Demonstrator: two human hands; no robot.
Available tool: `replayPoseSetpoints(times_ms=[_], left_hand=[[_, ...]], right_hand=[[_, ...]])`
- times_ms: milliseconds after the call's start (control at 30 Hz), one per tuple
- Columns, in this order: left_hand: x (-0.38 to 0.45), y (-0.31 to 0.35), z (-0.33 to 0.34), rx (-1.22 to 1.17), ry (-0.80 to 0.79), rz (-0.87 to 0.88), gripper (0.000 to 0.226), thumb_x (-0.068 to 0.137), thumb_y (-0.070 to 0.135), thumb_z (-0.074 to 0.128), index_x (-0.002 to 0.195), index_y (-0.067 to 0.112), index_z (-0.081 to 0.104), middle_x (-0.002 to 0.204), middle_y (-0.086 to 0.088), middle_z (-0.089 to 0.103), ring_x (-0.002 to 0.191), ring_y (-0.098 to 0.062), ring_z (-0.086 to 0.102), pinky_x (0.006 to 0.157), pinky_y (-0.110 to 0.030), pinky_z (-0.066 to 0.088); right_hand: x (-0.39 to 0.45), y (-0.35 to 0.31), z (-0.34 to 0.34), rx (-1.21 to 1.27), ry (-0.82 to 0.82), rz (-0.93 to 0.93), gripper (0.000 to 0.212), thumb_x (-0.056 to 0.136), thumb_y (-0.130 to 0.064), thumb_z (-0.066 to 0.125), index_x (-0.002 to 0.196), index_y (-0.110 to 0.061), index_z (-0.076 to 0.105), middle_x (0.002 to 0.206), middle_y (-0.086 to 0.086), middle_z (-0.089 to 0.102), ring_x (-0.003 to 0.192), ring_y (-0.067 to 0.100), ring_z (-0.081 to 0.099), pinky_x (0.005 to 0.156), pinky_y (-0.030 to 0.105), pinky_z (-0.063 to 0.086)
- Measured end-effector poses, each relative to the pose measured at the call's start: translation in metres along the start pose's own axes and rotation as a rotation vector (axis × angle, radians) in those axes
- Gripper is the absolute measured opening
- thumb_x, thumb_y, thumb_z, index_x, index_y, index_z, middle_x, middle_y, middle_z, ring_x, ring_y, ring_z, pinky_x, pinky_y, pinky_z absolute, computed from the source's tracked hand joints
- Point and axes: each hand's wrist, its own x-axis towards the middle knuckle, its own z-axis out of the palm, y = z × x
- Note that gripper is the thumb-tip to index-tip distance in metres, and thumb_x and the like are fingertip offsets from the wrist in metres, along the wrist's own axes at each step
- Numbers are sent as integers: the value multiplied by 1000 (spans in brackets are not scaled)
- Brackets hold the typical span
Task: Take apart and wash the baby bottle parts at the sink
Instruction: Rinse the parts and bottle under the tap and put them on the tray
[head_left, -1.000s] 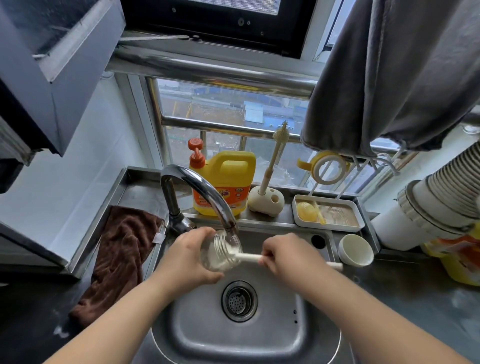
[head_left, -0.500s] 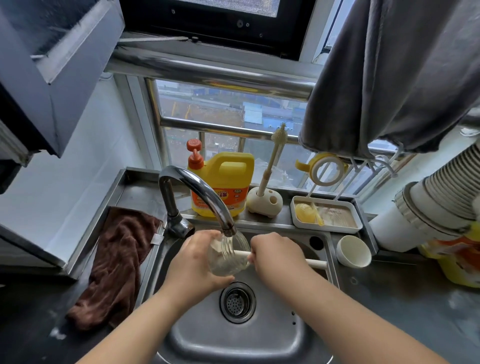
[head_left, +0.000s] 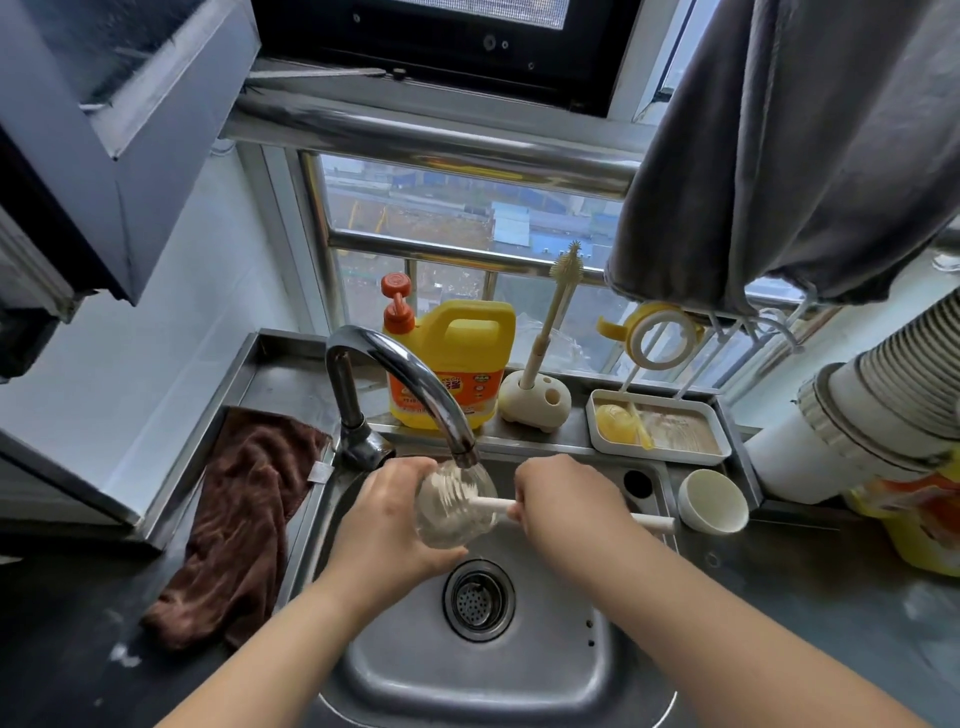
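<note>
The step in hand appears to be scrubbing the inside of the clear bottle body (head_left: 453, 506), which lies on its side over the sink (head_left: 519, 670), directly under the faucet spout (head_left: 415, 384). The left hand (head_left: 384, 519) wraps its fingers around the base end of the bottle; the right hand (head_left: 563, 501) is clenched around the cream handle of the bottle brush (head_left: 652, 521), whose head sits inside the bottle, mouth facing right. Whether water is running cannot be told. To perform the step well, keep the left grip firm but low on the base so the wet wall does not slip, and hold the bottle mouth level with the brush shaft to avoid prying against the rim. Rotate the bottle against the brush while stroking in and out, reaching the bottom corner and the neck threads. Keep the work above the drain (head_left: 478, 600) so drips fall into the basin. Other parts rest in the white tray (head_left: 719, 449) on the ledge, with the detergent jug (head_left: 457, 358) near.
</note>
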Motion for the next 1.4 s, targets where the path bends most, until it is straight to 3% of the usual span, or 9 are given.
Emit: replayPoseSetpoints(times_ms=[67,300,467,600,733,833,900,1067,1400], left_hand=[[0,4,1,15,-25,24,80,53,39,88,122,26,49,113,22,42,109,0,40,87,-14,32],[4,7,2,56,36,75,79,48,36,89,114,29,46,110,12,49,104,-11,45,83,-26,43],[3,-2,-2,42,82,51,81,48,32,91,118,16,52,111,7,48,106,-16,45,91,-29,41],[-2,7,4,-8,45,-13,91,61,50,77,134,11,41,130,1,33,123,-15,28,105,-28,22],[-8,5,0,-111,-94,-17,70,81,42,62,141,25,29,137,21,8,136,-10,13,115,-29,16],[0,-1,-13,-70,-200,14,64,83,31,69,136,33,32,149,14,16,142,-7,11,111,-20,12],[12,-3,-22,65,-267,31,74,75,37,76,136,29,35,142,9,35,136,-12,27,107,-17,20],[25,-7,-23,251,-358,4,100,57,53,82,140,26,34,127,9,34,120,-11,32,103,-21,32],[10,-6,-8,-77,-147,-111,73,52,40,89,109,30,44,105,13,49,100,-6,50,79,-9,36]], right_hand=[[-1,-3,5,5,4,-20,18,91,-15,58,109,-17,61,107,8,61,97,29,58,72,31,41],[6,3,2,30,7,-22,13,90,-22,60,101,-16,64,75,2,49,73,24,49,67,29,41],[3,12,-1,114,27,-55,17,90,-28,60,98,-13,66,80,3,55,72,22,53,62,27,42],[-3,1,0,129,75,-157,23,94,-35,55,99,-16,66,95,5,65,88,25,62,72,30,48],[-8,2,8,51,153,-205,24,97,-34,48,103,-18,64,102,6,66,96,28,60,73,32,43],[-11,5,15,1,219,-247,17,97,-30,47,102,-20,61,103,4,63,98,29,58,67,31,34],[-14,4,20,-35,245,-289,13,96,-26,48,100,-21,59,103,3,62,97,28,58,65,30,30],[-21,2,22,-129,254,-362,7,93,-17,51,98,-20,56,97,0,59,89,26,57,47,25,14],[-6,7,-3,-80,230,-148,17,96,-20,47,106,-20,60,105,5,60,98,28,56,70,32,36]])
